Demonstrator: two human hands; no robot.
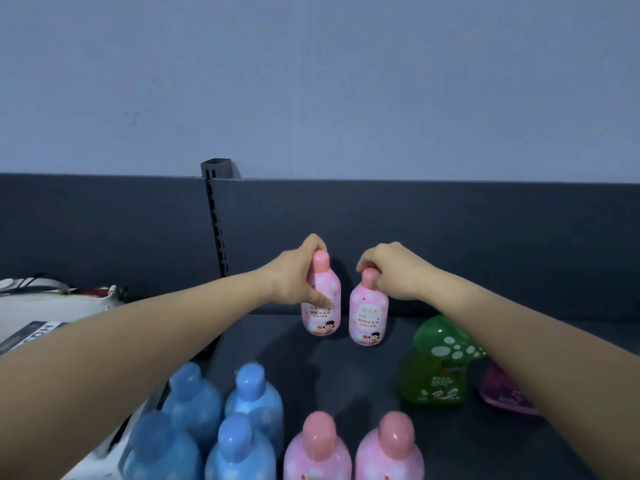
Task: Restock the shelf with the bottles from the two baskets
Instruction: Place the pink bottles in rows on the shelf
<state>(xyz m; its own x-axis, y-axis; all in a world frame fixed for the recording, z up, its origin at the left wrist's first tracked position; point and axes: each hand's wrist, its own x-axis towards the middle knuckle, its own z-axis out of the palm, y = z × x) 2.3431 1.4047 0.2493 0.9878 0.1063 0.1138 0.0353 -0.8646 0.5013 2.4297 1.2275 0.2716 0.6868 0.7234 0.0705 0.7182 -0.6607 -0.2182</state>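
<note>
Gripping one pink bottle [322, 306] round neck and shoulder with the left hand [299, 277], fingers curled over the cap and thumb down the front, just right of the slotted upright [216, 220] at the back of the shelf [346, 375]. Pinching the cap of a second pink bottle [367, 315] with the right hand [393, 275], fingertips closed round it, a little further right of the upright, near the first bottle but apart from it. Cannot tell whether either base rests on the shelf. Forward of the upright, four blue bottles [254, 400]; forward and further right, two front pink bottles [317, 448]. Well right of the upright, a green bottle [436, 368] and a purple bottle [504, 393], half hidden by the right forearm.
</note>
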